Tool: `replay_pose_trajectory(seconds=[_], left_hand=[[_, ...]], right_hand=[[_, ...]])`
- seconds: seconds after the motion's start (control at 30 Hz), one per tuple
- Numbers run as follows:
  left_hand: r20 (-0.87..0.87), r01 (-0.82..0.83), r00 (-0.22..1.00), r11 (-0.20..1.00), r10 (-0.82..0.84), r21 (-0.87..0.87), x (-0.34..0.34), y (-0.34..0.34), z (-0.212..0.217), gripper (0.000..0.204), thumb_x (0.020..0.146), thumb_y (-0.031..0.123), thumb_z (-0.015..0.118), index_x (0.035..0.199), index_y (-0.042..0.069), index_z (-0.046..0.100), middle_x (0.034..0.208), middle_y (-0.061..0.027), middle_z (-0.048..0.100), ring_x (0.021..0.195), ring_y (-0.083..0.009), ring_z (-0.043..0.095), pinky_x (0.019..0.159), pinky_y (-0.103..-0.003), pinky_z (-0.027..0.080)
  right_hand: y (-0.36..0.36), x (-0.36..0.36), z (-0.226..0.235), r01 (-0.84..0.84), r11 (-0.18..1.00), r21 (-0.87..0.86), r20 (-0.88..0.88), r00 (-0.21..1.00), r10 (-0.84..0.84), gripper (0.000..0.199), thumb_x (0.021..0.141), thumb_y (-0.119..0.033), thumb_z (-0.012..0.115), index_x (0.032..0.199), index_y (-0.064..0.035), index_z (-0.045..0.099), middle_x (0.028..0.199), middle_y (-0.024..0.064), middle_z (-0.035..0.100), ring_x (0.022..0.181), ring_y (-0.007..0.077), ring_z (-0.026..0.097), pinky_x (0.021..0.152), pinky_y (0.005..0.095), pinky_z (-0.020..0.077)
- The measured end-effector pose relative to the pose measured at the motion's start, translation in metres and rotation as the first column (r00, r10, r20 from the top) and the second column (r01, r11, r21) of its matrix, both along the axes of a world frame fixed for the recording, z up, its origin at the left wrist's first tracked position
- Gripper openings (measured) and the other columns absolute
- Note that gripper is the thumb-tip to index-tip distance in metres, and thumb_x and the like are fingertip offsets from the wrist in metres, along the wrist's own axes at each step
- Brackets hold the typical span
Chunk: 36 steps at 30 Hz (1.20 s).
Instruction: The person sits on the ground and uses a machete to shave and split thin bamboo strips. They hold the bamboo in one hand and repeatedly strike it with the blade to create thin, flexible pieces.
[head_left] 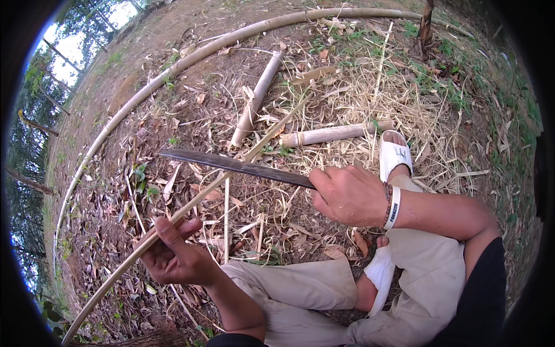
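Observation:
My left hand (173,253) is closed round a long, pale bamboo strip (202,195), thumb on top. The strip slants from the lower left edge up to the far middle. In my right hand (347,195) is a long dark-bladed knife (254,169), its handle hidden in the fist. The blade points left and crosses over the strip ahead of my left hand; it appears to touch the strip, though its edge is hard to make out.
Beyond the strip lie two cut bamboo pieces, one slanted (258,98) and one crosswise (335,134). A long bamboo pole (173,70) curves across the far ground. Thin shavings (428,127) and dry leaves cover the soil. My sandalled foot (396,156) rests at right, near a thin trunk (426,29).

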<state>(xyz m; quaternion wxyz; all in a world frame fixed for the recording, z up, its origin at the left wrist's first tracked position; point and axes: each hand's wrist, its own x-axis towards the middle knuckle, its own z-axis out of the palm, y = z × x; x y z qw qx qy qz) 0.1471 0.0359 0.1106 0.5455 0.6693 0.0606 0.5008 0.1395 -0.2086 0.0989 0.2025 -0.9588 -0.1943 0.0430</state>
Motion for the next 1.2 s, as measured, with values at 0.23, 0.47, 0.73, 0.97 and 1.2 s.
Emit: replay_pose_trajectory(seconds=[0.23, 0.47, 0.73, 0.97, 1.2], left_hand=[[0.062, 0.116, 0.991, 0.99, -0.121, 0.079, -0.002, -0.009, -0.006, 0.015, 0.093, 0.006, 0.062, 0.09, -0.005, 0.053, 0.062, -0.0166, 0.063, 0.046, -0.0171, 0.064, 0.039, -0.017, 0.046], [0.04, 0.138, 0.989, 0.987, -0.142, 0.079, -0.014, -0.016, -0.006, 0.012, 0.093, 0.003, 0.06, 0.091, -0.004, 0.051, 0.064, -0.017, 0.064, 0.049, -0.0181, 0.065, 0.043, -0.019, 0.049], [0.016, 0.113, 0.993, 0.992, -0.114, 0.053, -0.005, -0.011, -0.006, 0.014, 0.093, 0.006, 0.062, 0.089, -0.004, 0.053, 0.063, -0.0159, 0.064, 0.05, -0.0175, 0.066, 0.046, -0.019, 0.049], [0.047, 0.155, 0.986, 0.984, -0.16, 0.092, -0.018, -0.022, -0.006, 0.013, 0.093, 0.003, 0.061, 0.093, -0.005, 0.051, 0.066, -0.0179, 0.064, 0.05, -0.0177, 0.066, 0.045, -0.019, 0.051], [0.05, 0.047, 0.998, 0.998, -0.049, 0.042, -0.011, -0.013, -0.001, 0.016, 0.093, 0.005, 0.061, 0.089, -0.007, 0.052, 0.065, -0.0168, 0.062, 0.047, -0.0183, 0.065, 0.041, -0.02, 0.048]], right_hand=[[-0.012, -0.001, -0.01, -0.005, 0.899, 0.438, -0.096, 0.994, 0.052, 0.02, 0.085, -0.018, 0.054, 0.083, 0.0016, 0.051, 0.06, 0.0221, 0.057, 0.057, 0.042, 0.061, 0.051, 0.0499, 0.0495], [0.004, -0.002, -0.003, -0.131, 0.99, 0.044, 0.18, 0.976, 0.121, 0.022, 0.08, -0.019, 0.061, 0.092, -0.0035, 0.052, 0.063, 0.0161, 0.057, 0.055, 0.0378, 0.06, 0.054, 0.0454, 0.0525], [0.005, 0.009, -0.008, -0.028, 0.954, 0.298, -0.097, 0.994, 0.059, 0.02, 0.083, -0.018, 0.056, 0.092, -0.0017, 0.051, 0.067, 0.0197, 0.059, 0.057, 0.0403, 0.06, 0.055, 0.0504, 0.0499], [-0.009, 0.026, -0.03, -0.014, 1.0, 0.006, 0.117, 0.993, 0.014, 0.021, 0.08, -0.021, 0.059, 0.091, -0.0047, 0.052, 0.067, 0.0175, 0.06, 0.059, 0.0389, 0.062, 0.054, 0.0502, 0.0505], [-0.004, 0.012, -0.012, 0.027, 0.998, 0.05, 0.034, 0.999, -0.029, 0.019, 0.085, -0.017, 0.052, 0.083, 0.0022, 0.051, 0.066, 0.0214, 0.059, 0.06, 0.041, 0.061, 0.059, 0.0503, 0.0506]])
